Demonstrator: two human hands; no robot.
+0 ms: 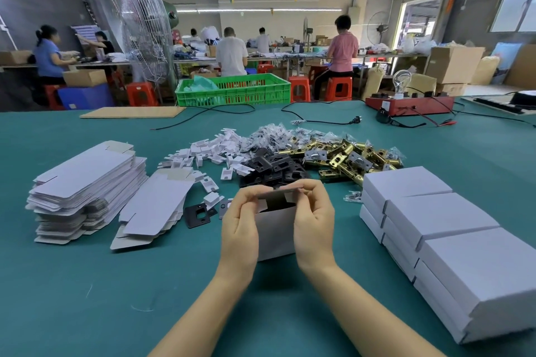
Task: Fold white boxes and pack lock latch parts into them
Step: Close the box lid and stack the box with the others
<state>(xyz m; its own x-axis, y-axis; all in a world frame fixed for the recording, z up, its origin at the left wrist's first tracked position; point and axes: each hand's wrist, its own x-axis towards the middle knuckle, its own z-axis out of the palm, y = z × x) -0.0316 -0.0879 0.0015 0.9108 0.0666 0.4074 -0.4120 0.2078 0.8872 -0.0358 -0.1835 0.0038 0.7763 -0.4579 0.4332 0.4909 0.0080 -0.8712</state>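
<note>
**Both hands folding a white box at the green desk**

From the head camera: the left hand (240, 220) and right hand (313, 217) grip a white box (274, 233) standing upright on the desk (87, 284), fingers (261, 190) curled over its top flaps. Just behind lie black plates (272, 168), brass latches (342, 153) and white inserts (208, 153). Flat box blanks (87, 180) are stacked to the left, finished boxes (443, 229) to the right.
</note>
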